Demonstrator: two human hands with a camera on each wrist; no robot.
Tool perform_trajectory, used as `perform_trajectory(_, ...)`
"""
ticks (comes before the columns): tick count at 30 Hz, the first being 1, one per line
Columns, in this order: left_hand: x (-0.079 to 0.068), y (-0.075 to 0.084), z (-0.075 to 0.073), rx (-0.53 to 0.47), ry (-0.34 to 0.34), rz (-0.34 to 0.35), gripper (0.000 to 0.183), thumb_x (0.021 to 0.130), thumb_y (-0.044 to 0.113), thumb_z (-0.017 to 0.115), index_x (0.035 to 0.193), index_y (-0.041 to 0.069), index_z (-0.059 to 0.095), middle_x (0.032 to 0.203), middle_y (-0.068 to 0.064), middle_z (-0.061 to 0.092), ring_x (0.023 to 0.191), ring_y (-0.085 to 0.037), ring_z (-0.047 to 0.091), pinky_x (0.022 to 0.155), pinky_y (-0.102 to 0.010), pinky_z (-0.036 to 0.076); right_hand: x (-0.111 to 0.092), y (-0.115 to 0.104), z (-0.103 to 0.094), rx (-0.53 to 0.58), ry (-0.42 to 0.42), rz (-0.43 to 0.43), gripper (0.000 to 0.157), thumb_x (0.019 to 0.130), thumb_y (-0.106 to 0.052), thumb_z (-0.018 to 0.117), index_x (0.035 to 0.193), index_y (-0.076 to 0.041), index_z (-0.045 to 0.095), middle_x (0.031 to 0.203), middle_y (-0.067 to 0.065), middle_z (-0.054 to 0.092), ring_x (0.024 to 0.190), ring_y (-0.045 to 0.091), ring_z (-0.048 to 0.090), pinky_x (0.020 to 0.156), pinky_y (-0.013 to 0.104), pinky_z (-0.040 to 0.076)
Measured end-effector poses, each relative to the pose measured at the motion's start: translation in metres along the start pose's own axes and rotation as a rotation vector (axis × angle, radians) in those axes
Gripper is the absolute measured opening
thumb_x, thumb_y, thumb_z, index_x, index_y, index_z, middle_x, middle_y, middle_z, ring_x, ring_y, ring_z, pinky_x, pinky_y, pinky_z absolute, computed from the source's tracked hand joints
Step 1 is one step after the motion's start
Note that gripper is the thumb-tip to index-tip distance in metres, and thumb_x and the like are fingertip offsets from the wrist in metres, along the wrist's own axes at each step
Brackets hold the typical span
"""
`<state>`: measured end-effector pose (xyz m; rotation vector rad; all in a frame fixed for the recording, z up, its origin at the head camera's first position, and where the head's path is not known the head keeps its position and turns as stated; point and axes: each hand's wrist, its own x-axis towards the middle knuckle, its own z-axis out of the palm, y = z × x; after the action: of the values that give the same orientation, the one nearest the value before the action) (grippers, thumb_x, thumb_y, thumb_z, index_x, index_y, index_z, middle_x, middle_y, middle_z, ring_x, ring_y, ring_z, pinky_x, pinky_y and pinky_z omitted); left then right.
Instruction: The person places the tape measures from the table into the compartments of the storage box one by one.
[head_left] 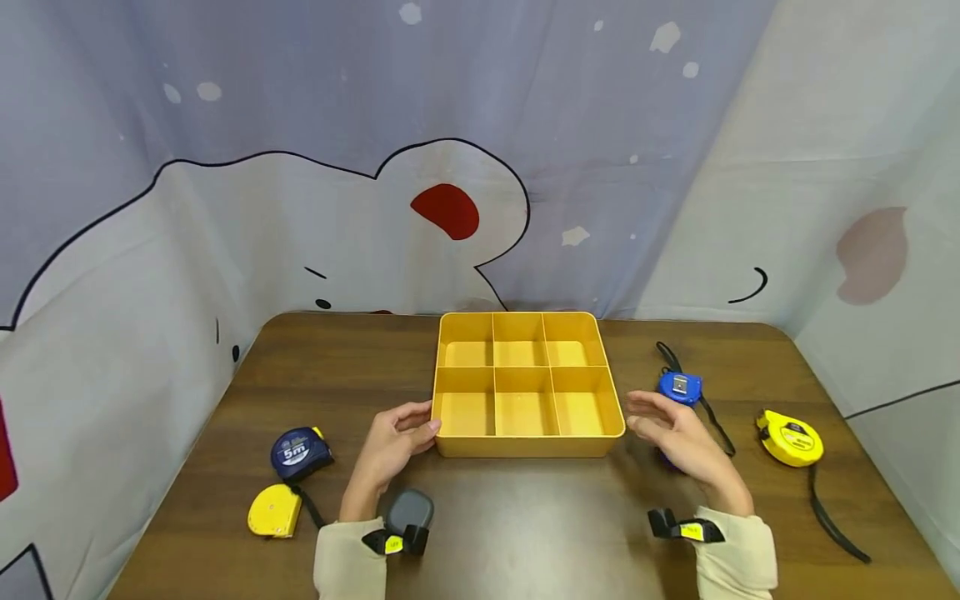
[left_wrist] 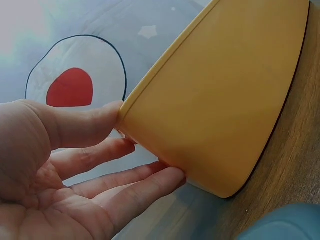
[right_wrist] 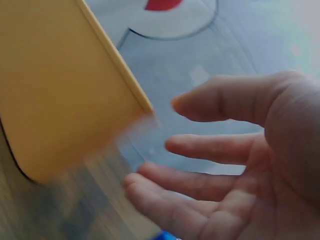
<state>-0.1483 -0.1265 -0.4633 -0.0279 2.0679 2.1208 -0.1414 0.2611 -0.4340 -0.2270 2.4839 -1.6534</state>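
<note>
Centrally, toward the far edge of a brown wood-grain table (head_left: 525, 533), sits a yellow, plastic-looking rectangular box (head_left: 525, 447) divided into six compartments, two rows of three. As I look on, a person's left hand (head_left: 392, 446) touches the box's near left corner, its thumb against the rim, its fingers extended and slightly parted, with fingertips against the side. The right hand (head_left: 682, 437) is just beside the opposite side, apart from it, thumb and fingers spread and relaxed. Beside the left wrist lies a grey, rounded case (head_left: 411, 510). Further left are a round navy tape measure (head_left: 294, 452) marked 5m and, nearer the person, a yellow tape measure (head_left: 274, 511). Beyond the right hand lies a bright blue tape measure (head_left: 680, 386); farther right, a yellow-and-black tape measure (head_left: 793, 439) trails a black strap (head_left: 828, 521).
</note>
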Motion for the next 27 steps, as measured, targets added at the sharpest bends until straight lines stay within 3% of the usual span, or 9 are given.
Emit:
perform_trajectory(2, 0.0, -0.002, 0.0, 0.0, -0.001, 0.006, 0.04, 0.072, 0.012, 0.064, 0.109, 0.001, 0.054, 0.101, -0.017, 0.054, 0.086, -0.025, 0.055, 0.068, -0.035, 0.044, -0.004, 0.008, -0.012, -0.068, 0.093, -0.029, 0.042, 0.083, -0.023, 0.051, 0.118, -0.003, 0.042, 0.109, 0.015, 0.049, 0.095, 0.023, 0.05, 0.072, 0.029, 0.043)
perform_trajectory(6, 0.003, -0.01, -0.002, 0.007, -0.002, 0.06, 0.041, 0.072, 0.015, 0.064, 0.109, 0.002, 0.054, 0.099, -0.017, 0.055, 0.084, -0.024, 0.056, 0.066, -0.035, 0.045, -0.014, 0.03, -0.041, -0.203, 0.288, 0.023, 0.043, 0.082, -0.029, 0.05, 0.118, -0.005, 0.045, 0.106, 0.014, 0.052, 0.092, 0.018, 0.051, 0.07, 0.025, 0.042)
perform_trajectory(9, 0.006, -0.02, -0.005, 0.035, -0.002, 0.082, 0.041, 0.072, 0.019, 0.064, 0.109, 0.003, 0.054, 0.098, -0.014, 0.056, 0.083, -0.023, 0.056, 0.064, -0.032, 0.046, -0.023, 0.041, -0.061, -0.355, 0.398, 0.087, 0.046, 0.082, -0.032, 0.048, 0.119, -0.005, 0.044, 0.109, 0.018, 0.047, 0.096, 0.025, 0.045, 0.071, 0.033, 0.039)
perform_trajectory(12, 0.007, -0.021, -0.004, 0.034, -0.012, 0.089, 0.043, 0.073, 0.019, 0.063, 0.11, 0.002, 0.053, 0.099, -0.015, 0.055, 0.084, -0.023, 0.056, 0.064, -0.033, 0.046, -0.034, 0.043, -0.076, -0.479, 0.481, 0.145, 0.048, 0.083, -0.031, 0.047, 0.121, -0.002, 0.041, 0.117, 0.024, 0.036, 0.104, 0.039, 0.033, 0.076, 0.047, 0.031)
perform_trajectory(13, 0.005, -0.016, -0.002, 0.034, -0.007, 0.073, 0.044, 0.072, 0.02, 0.064, 0.11, 0.002, 0.053, 0.099, -0.016, 0.055, 0.084, -0.024, 0.056, 0.065, -0.033, 0.045, -0.038, 0.04, -0.08, -0.514, 0.496, 0.163, 0.05, 0.083, -0.031, 0.046, 0.121, 0.0, 0.039, 0.119, 0.027, 0.03, 0.105, 0.044, 0.027, 0.075, 0.053, 0.026)
perform_trajectory(17, 0.001, -0.004, 0.0, 0.022, -0.012, 0.052, 0.046, 0.071, 0.017, 0.064, 0.111, -0.002, 0.051, 0.101, -0.021, 0.053, 0.084, -0.026, 0.056, 0.067, -0.035, 0.045, -0.053, 0.043, -0.091, -0.53, 0.504, 0.249, 0.055, 0.082, -0.03, 0.047, 0.124, 0.003, 0.033, 0.127, 0.03, 0.013, 0.107, 0.052, 0.011, 0.072, 0.059, 0.019)
perform_trajectory(27, 0.0, -0.005, 0.001, 0.04, -0.012, 0.028, 0.047, 0.072, 0.013, 0.064, 0.113, -0.004, 0.049, 0.104, -0.024, 0.051, 0.086, -0.024, 0.055, 0.067, -0.033, 0.045, -0.059, 0.072, -0.108, -0.511, 0.428, 0.404, 0.079, 0.078, -0.045, 0.046, 0.132, 0.0, 0.01, 0.125, 0.035, -0.003, 0.101, 0.055, 0.005, 0.063, 0.06, 0.021)
